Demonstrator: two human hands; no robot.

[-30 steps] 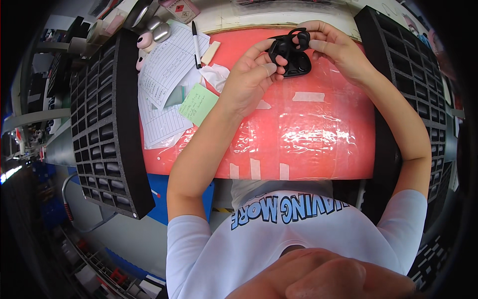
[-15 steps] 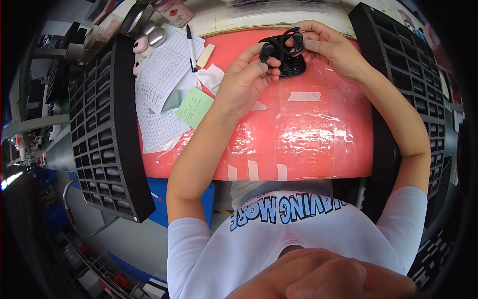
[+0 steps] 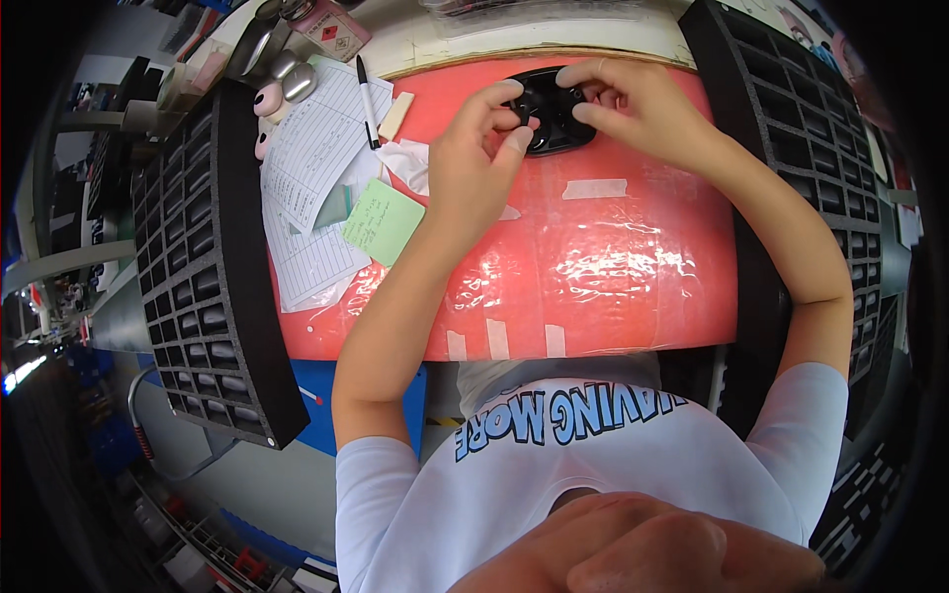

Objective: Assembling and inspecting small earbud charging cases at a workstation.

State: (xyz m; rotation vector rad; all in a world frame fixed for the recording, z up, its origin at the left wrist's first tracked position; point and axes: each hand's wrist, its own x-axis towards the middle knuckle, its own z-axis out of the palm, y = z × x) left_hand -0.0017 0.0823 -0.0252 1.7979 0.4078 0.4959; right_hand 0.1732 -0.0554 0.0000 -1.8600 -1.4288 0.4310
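Observation:
An open black earbud charging case lies on the red, plastic-covered mat near its far edge. My left hand curls at the case's left side, its fingers closed around a black earbud low over the left hollow. Over on the right, my right hand has thumb and forefinger around another black earbud, at the right hollow. Fingers partly cover both earbuds, and how deep each sits in the case cannot be made out.
Black compartment trays flank the mat. To the left are written sheets, a green sticky note, a pen, an eraser-like block and crumpled tissue. A pink can stands farther back.
Both earbuds, held crossed above the case half a second ago, are now apart and lower, one at each side of the case. My hands have come down with them.

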